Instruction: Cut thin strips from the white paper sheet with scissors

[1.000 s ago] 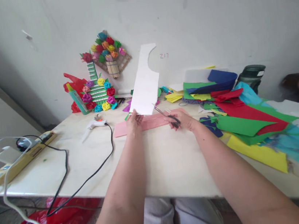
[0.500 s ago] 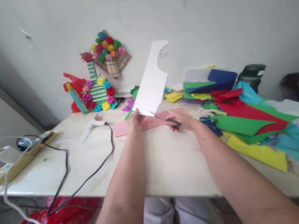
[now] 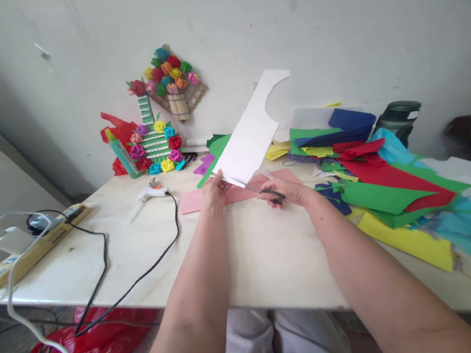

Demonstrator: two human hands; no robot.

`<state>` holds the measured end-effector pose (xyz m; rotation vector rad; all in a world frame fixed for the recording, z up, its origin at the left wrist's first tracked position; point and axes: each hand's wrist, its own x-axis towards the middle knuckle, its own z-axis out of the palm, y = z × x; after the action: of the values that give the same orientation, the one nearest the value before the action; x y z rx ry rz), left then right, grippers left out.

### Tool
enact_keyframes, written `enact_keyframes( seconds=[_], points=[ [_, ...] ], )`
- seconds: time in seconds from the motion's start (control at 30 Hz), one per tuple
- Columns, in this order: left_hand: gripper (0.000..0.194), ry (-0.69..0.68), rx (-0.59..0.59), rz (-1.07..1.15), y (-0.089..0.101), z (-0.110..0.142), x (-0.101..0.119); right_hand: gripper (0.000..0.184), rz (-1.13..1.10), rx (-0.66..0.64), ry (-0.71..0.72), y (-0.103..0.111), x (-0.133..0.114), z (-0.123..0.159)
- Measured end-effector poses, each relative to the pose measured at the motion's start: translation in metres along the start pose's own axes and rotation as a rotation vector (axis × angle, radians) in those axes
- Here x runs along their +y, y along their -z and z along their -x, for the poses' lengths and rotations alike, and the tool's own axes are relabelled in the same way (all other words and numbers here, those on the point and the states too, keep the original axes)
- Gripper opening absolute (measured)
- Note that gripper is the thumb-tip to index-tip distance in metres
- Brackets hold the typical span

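Note:
My left hand (image 3: 215, 190) pinches the lower left corner of a white sheet of card or foam (image 3: 247, 134), which slants up to the right and has a curved notch in its right side. In my right hand (image 3: 285, 192) is a pair of scissors (image 3: 273, 194) with dark handles. Its blades lie along the sheet's bottom edge and point toward my left hand. A narrow edge of white shows beside the blades. Under both hands, a pink sheet (image 3: 191, 201) lies on the table (image 3: 271, 253).
A white glue gun (image 3: 151, 193) with a black cord lies to the left, near a power strip (image 3: 32, 249). Paper-flower crafts (image 3: 155, 135) and a green glue bottle (image 3: 123, 156) stand behind. Coloured sheets (image 3: 385, 191) and a dark bottle (image 3: 399, 120) are at right.
The white sheet has tilted further to the right, its top end swinging right and slightly down. The scissor blades reach further along its bottom edge toward my left hand.

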<state>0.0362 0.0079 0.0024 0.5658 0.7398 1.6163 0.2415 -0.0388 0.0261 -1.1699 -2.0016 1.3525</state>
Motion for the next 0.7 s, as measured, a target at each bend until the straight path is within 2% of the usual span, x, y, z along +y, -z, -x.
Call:
enact_keyframes(
  seconds=[0.7],
  points=[
    [0.013,-0.002,0.008,-0.014,-0.0007,0.0026,0.0013,0.039,0.058,-0.018,-0.024,-0.0009,0.0012,-0.0026]
  ],
)
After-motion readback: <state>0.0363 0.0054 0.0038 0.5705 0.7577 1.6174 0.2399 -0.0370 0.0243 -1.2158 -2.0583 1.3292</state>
